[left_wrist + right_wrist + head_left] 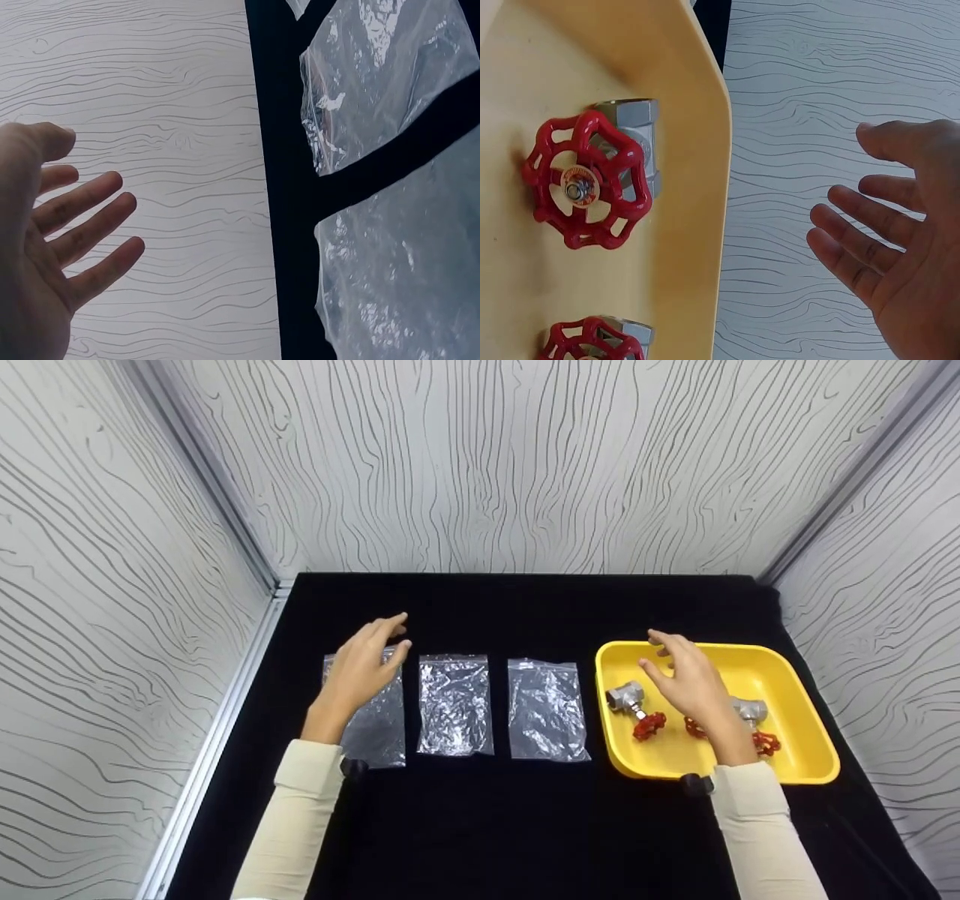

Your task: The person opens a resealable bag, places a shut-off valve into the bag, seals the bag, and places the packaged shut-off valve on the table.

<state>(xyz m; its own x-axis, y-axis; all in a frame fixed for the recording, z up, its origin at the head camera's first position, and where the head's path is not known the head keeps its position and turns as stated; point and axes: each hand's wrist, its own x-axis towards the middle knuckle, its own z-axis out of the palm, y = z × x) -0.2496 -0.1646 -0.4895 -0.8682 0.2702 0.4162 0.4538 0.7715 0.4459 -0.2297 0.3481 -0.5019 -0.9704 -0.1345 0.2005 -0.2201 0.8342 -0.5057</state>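
Note:
My left hand [360, 669] hovers over the leftmost clear zip bag [379, 731], fingers spread loosely around nothing. Beside that bag lie a middle zip bag [455, 709] and a right zip bag [547, 712], both flat with a crinkled shine. Above the yellow tray [810, 720] is my right hand [691, 681], its fingers relaxed and holding nothing. The tray contains metal gate valves with red handwheels: a left valve [626, 697], a right valve [752, 710] and another mostly hidden under my right wrist, its red wheel [694, 727] partly showing.
A black cloth [480, 825] covers the table beneath the bags and tray. Pale walls with a wavy line pattern [480, 472] enclose the back and both sides. A metal rail [217, 742] runs along the left edge.

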